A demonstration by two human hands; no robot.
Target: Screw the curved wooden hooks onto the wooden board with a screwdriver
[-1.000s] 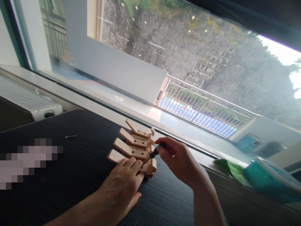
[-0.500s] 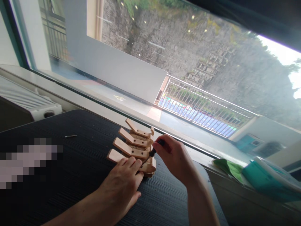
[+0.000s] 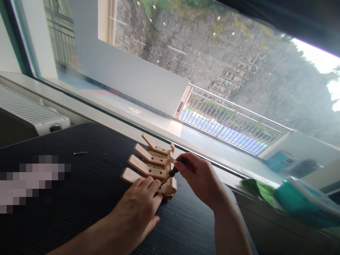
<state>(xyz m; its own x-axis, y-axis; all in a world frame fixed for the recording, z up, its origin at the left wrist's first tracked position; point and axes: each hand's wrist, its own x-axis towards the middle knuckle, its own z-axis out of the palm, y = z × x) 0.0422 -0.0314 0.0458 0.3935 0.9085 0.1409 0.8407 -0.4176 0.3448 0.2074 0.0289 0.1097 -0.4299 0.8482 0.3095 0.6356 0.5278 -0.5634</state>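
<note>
A light wooden rack of several angled hooks point(image 3: 150, 163) lies on the dark table point(image 3: 87, 191) near the window. My left hand point(image 3: 139, 207) lies flat on its near end, fingers stretched over the nearest hook, pressing it down. My right hand point(image 3: 202, 179) is closed in a pinch round a small black-handled screwdriver point(image 3: 172, 173), whose thin shaft slants down to the rack just beyond my left fingertips.
A loose screw point(image 3: 80, 153) lies on the table to the left of the rack. A white radiator point(image 3: 29, 115) stands at far left under the window sill. Green and teal items point(image 3: 289, 200) rest on the sill at right. A blurred patch covers the table's left part.
My right hand has shifted slightly on the screwdriver handle, as in turning it. The left hand and the rack have stayed still.
</note>
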